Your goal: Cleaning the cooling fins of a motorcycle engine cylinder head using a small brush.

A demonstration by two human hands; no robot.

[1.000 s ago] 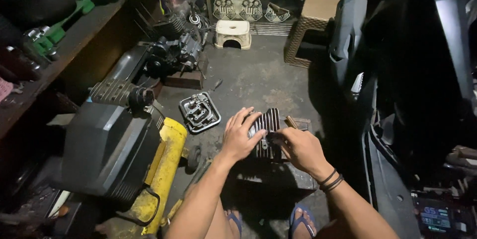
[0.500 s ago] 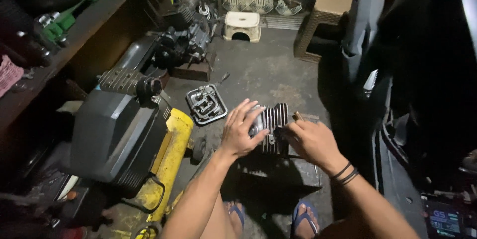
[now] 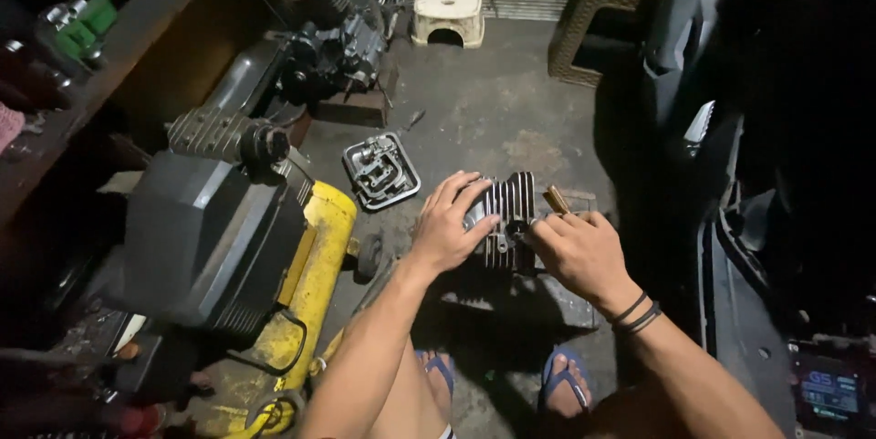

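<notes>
the dark finned metal engine cylinder (image 3: 504,218), kept on the concrete floor (image 3: 511,120) between two blue sandals (image 3: 566,382), has been gripped throughout by the left hand (image 3: 447,229). a small brass-coloured tool (image 3: 555,200) is now pinched by the right hand (image 3: 577,252), closer in. one grey valve cover (image 3: 380,170) is seen nearby.

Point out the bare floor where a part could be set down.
Widest bare concrete lies between the white stool, the metal cover and the finned cylinder. Crowded: around the left hand, right hand, and the yellow compressor.
</notes>
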